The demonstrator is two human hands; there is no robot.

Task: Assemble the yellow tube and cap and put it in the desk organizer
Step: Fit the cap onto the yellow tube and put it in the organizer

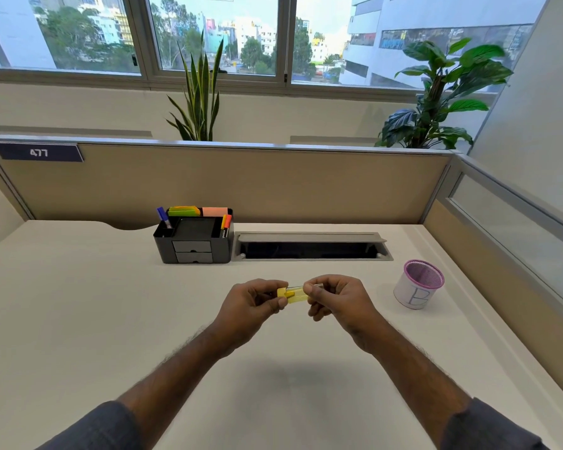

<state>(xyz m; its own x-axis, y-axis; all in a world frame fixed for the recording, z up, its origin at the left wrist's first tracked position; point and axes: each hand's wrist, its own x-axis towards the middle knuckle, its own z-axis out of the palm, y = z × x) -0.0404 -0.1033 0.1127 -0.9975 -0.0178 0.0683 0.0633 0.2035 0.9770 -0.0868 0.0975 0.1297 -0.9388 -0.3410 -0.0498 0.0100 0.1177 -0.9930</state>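
Observation:
Both hands meet above the middle of the white desk (78,303). My left hand (257,302) pinches the yellow tube, whose tip (283,292) pokes out of my fingers. My right hand (335,298) grips the translucent yellow cap (296,295) by its right end. The cap's open end sits over the tube's tip, and the two parts lie in one horizontal line. The tube's body is hidden inside my left fist. The black desk organizer (194,237) stands at the back of the desk, left of centre, holding markers and sticky notes.
A pink mesh cup (418,287) with a paper label marked B stands to the right. A grey cable tray (312,246) with its flap open lies right of the organizer. A beige partition (241,183) closes off the back and the right side.

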